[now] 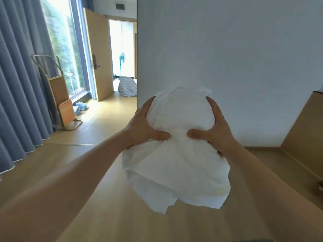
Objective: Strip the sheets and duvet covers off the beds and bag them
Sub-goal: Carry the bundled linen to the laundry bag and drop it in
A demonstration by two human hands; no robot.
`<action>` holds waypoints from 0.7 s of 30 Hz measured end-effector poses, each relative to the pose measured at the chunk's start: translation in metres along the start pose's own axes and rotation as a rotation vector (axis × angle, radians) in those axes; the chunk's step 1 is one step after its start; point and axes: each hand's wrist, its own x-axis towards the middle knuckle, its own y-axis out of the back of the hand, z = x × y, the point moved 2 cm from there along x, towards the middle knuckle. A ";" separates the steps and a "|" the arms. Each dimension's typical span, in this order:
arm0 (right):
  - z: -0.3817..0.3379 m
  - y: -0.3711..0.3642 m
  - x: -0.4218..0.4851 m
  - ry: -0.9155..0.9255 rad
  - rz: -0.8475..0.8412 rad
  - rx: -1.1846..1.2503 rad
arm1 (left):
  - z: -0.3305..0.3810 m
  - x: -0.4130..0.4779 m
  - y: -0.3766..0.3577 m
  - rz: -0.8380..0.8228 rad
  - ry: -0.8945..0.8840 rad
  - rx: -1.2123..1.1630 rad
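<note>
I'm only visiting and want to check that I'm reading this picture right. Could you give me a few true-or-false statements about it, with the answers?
1. The left hand and the right hand both grip the crumpled white linen bundle. True.
2. The bundle rests on the pale wooden floor. False: it is held up in the air, clear of the floor.
3. The light wooden door stands open. True.
4. The grey-striped fabric bag hangs on that door. False: it sits on the floor beyond the doorway.
</note>
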 end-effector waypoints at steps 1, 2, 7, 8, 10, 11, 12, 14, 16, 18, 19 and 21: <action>-0.001 -0.023 0.017 0.009 -0.009 0.002 | -0.013 0.007 0.024 0.021 0.009 0.021; -0.001 -0.045 0.034 0.016 -0.019 0.007 | -0.025 0.014 0.046 0.041 0.015 0.044; 0.003 -0.135 0.116 0.056 -0.096 0.024 | -0.084 0.049 0.127 0.135 0.037 0.125; 0.006 -0.150 0.132 0.068 -0.110 0.024 | -0.097 0.057 0.138 0.150 0.042 0.136; 0.014 -0.177 0.163 0.091 -0.125 0.032 | -0.120 0.077 0.157 0.175 0.052 0.154; 0.020 -0.189 0.179 0.103 -0.128 0.039 | -0.130 0.088 0.165 0.187 0.053 0.159; 0.027 -0.202 0.195 0.110 -0.132 0.049 | -0.139 0.099 0.173 0.199 0.044 0.157; 0.042 -0.226 0.230 0.119 -0.150 0.073 | -0.156 0.125 0.187 0.221 0.009 0.156; 0.055 -0.248 0.268 0.145 -0.177 0.100 | -0.170 0.152 0.200 0.242 -0.013 0.154; 0.065 -0.269 0.308 0.166 -0.207 0.112 | -0.184 0.181 0.215 0.258 0.008 0.168; 0.070 -0.279 0.328 0.171 -0.218 0.118 | -0.192 0.194 0.222 0.272 0.017 0.178; 0.079 -0.302 0.370 0.186 -0.244 0.131 | -0.210 0.221 0.241 0.309 0.020 0.191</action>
